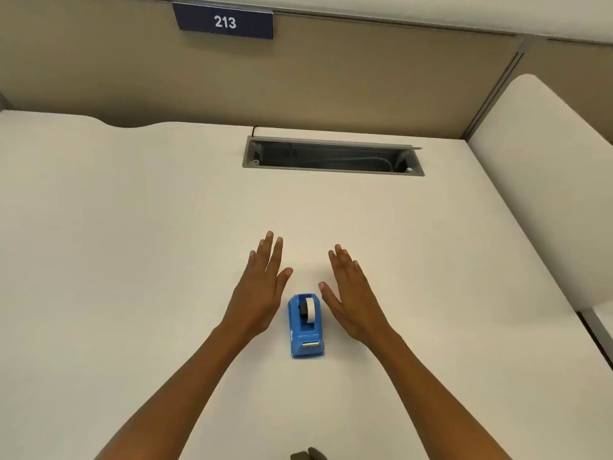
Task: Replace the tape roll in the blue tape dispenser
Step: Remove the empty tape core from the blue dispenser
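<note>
A blue tape dispenser [306,327] stands on the white desk [132,244], its cutter end toward me. A white tape roll [310,309] on a dark hub sits in its cradle. My left hand [262,287] is flat and open just left of the dispenser, palm down, fingers pointing away. To the right of the dispenser my right hand [348,293] is held the same way. Neither hand touches the dispenser. Both hands hold nothing.
An open grey cable tray [331,156] is sunk into the desk at the back. A beige partition with a "213" sign [225,21] rises behind. A white side panel [544,180] stands at the right. A small dark object [308,454] shows at the bottom edge.
</note>
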Demonstrator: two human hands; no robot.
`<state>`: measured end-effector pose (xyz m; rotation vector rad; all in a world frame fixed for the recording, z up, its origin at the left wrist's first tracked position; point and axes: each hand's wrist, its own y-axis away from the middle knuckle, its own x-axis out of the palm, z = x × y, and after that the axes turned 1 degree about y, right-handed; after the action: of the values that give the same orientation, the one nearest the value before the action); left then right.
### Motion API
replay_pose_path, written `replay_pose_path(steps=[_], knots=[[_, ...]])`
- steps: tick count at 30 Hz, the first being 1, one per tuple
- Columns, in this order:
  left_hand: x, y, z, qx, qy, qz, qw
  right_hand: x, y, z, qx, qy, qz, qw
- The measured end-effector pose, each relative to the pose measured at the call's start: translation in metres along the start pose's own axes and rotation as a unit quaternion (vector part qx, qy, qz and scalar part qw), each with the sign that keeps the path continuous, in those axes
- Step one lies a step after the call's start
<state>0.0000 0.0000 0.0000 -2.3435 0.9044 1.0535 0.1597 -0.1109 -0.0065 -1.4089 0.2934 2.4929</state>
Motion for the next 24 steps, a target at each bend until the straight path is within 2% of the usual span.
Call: replay_pose_path(steps=[3,11,16,24], knots=[[0.005,0.01,0.002,-0.046,0.05,0.038,0.997,0.004,0.006,0.001,-0.008,-0.016,0.018,1.0],[0.02,0.038,0.007,-0.048,0.179,0.091,0.978,0.013,0.027,0.009,0.015,-0.155,0.058,0.986],[0.025,0.047,0.002,-0.067,0.2,0.098,0.973,0.015,0.035,0.013,0.037,-0.226,0.066,0.971],[0.022,0.051,0.004,-0.051,0.192,0.126,0.972,0.024,0.045,0.01,0.045,-0.256,0.069,0.963]])
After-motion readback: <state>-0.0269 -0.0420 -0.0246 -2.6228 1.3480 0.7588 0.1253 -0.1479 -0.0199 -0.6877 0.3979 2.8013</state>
